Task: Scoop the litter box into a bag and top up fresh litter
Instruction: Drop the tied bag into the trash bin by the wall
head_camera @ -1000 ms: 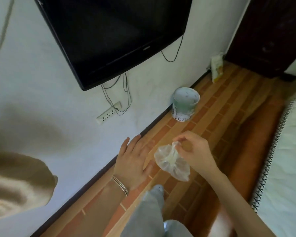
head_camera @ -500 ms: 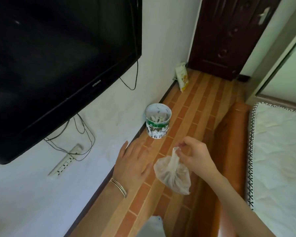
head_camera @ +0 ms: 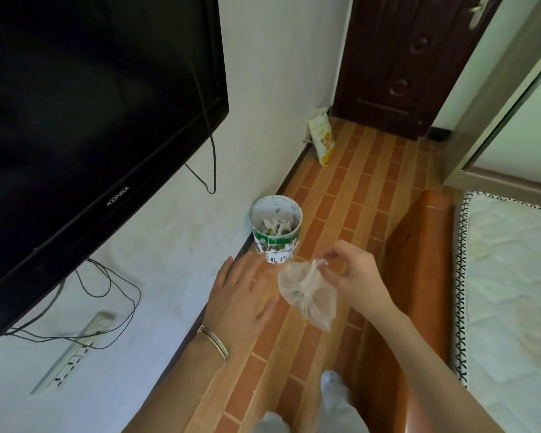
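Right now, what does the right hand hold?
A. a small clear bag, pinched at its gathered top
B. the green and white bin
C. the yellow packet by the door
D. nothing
A: the right hand pinches the gathered top of the small clear bag, which hangs below it, while the left hand is open beside it and holds nothing.

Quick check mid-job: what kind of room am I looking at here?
Most likely a bedroom in a home: a bare mattress on a wooden bed frame at right, a wall-mounted television at left, and a dark wooden door ahead.
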Motion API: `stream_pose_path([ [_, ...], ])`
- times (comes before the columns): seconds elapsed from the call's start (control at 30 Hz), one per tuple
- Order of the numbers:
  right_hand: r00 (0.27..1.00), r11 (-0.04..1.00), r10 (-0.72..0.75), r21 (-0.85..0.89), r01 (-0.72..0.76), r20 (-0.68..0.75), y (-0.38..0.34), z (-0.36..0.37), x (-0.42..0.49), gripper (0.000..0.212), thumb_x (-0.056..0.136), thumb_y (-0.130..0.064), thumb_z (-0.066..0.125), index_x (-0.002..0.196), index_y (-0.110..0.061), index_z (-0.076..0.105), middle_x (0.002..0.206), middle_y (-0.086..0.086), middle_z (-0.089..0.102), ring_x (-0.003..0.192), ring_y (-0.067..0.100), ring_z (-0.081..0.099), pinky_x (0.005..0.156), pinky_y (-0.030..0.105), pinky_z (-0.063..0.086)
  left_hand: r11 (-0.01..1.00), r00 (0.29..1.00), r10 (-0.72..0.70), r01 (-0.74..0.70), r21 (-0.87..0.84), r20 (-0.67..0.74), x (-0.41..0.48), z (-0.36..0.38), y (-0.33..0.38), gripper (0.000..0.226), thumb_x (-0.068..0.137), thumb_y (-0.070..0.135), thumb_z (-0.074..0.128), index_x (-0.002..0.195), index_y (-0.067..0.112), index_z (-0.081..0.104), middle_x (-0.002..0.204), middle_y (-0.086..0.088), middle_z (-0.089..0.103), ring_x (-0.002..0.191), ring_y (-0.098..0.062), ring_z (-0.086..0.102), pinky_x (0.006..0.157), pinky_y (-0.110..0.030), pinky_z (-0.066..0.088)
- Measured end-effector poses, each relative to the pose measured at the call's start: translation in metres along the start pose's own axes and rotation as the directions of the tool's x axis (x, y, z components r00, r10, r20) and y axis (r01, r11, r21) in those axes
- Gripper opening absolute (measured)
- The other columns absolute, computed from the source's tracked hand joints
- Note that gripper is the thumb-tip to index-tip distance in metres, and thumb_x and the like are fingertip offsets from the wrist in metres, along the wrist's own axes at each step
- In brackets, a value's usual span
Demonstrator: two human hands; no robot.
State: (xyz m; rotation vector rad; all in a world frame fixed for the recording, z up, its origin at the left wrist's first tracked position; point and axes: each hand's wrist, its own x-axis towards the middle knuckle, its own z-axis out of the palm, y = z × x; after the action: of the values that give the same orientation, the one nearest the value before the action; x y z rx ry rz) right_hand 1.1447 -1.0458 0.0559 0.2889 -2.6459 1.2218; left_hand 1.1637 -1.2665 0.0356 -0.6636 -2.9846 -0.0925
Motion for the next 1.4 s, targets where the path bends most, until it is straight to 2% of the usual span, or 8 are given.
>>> stream_pose_path([
  [0.3,0.984,0.997,0.030,0.065,-0.042,0.175,0.074,-0.016,0.092,0.032,0.076,-0.004,0.070,0.080,-0.034,0.060,0.079,-0.020,0.061,0.081,-0.003,0.058,0.066,0.003,0.040,0.984,0.981,-0.175,0.177,-0.007,0.088,0.101,0.016,0.017,0.055,0.088,0.050,0.031,0.128,0.024,0.057,0.130,-0.003,0.059,0.122,-0.027,0.053,0.103,-0.050,0.039],
  [0.43,0.972,0.995,-0.024,0.096,0.001,0.236,0.101,-0.034,0.145,0.022,0.078,-0.002,0.068,0.081,-0.023,0.064,0.080,-0.018,0.062,0.080,-0.001,0.058,0.067,0.004,0.042,0.975,0.973,-0.223,0.223,0.004,0.053,0.153,0.020,0.029,0.049,0.084,0.047,0.045,0.123,0.023,0.062,0.127,-0.004,0.061,0.120,-0.027,0.055,0.100,-0.051,0.041],
  [0.67,0.933,0.994,-0.110,0.065,0.093,0.343,0.143,-0.054,0.228,0.015,0.079,-0.001,0.064,0.090,-0.011,0.067,0.086,-0.010,0.063,0.083,0.007,0.059,0.074,0.007,0.041,0.953,0.953,-0.303,0.303,-0.012,0.021,0.232,0.026,0.039,0.053,0.085,0.047,0.036,0.124,0.021,0.062,0.125,-0.004,0.062,0.118,-0.027,0.056,0.100,-0.052,0.042],
  [0.77,0.928,0.994,-0.107,0.067,0.089,0.356,0.157,-0.056,0.255,0.015,0.080,-0.001,0.063,0.091,-0.010,0.068,0.088,-0.008,0.065,0.085,0.008,0.059,0.077,0.016,0.046,0.952,0.952,-0.304,0.305,-0.028,0.038,0.254,0.028,0.039,0.052,0.083,0.043,0.037,0.123,0.021,0.062,0.124,-0.005,0.062,0.115,-0.026,0.058,0.099,-0.051,0.043],
  [0.9,0.913,0.992,-0.123,0.072,0.103,0.389,0.182,-0.054,0.295,0.014,0.081,-0.002,0.064,0.090,-0.012,0.067,0.087,-0.009,0.065,0.082,0.004,0.060,0.079,0.021,0.050,0.947,0.946,-0.316,0.319,-0.040,0.075,0.288,0.039,0.028,0.051,0.085,0.039,0.033,0.126,0.024,0.060,0.128,-0.001,0.060,0.119,-0.022,0.056,0.105,-0.046,0.037],
  [1.03,0.902,0.992,-0.112,0.093,0.081,0.416,0.203,-0.041,0.336,0.012,0.082,-0.005,0.064,0.087,-0.015,0.066,0.083,-0.013,0.063,0.079,0.001,0.058,0.075,0.021,0.049,0.938,0.926,-0.343,0.347,0.002,0.159,0.322,0.061,0.007,0.058,0.089,0.044,0.016,0.140,0.030,0.043,0.145,0.004,0.042,0.135,-0.020,0.036,0.115,-0.045,0.019],
  [1.17,0.881,0.992,-0.120,0.094,0.086,0.458,0.216,-0.023,0.378,0.009,0.083,-0.010,0.064,0.090,-0.016,0.066,0.086,-0.009,0.064,0.083,0.004,0.060,0.077,0.019,0.049,0.925,0.918,-0.373,0.380,-0.027,0.137,0.358,0.068,-0.014,0.051,0.086,0.040,0.031,0.123,0.024,0.062,0.127,-0.002,0.060,0.119,-0.022,0.055,0.105,-0.047,0.037],
  [1.4,0.837,0.989,-0.145,0.097,0.111,0.527,0.234,0.015,0.445,0.012,0.082,-0.006,0.064,0.089,-0.015,0.066,0.086,-0.011,0.064,0.082,0.000,0.058,0.076,0.009,0.043,0.908,0.909,-0.405,0.412,-0.071,0.093,0.411,0.087,-0.056,0.050,0.085,0.041,0.037,0.117,0.018,0.066,0.121,-0.005,0.064,0.115,-0.027,0.059,0.097,-0.052,0.044],
])
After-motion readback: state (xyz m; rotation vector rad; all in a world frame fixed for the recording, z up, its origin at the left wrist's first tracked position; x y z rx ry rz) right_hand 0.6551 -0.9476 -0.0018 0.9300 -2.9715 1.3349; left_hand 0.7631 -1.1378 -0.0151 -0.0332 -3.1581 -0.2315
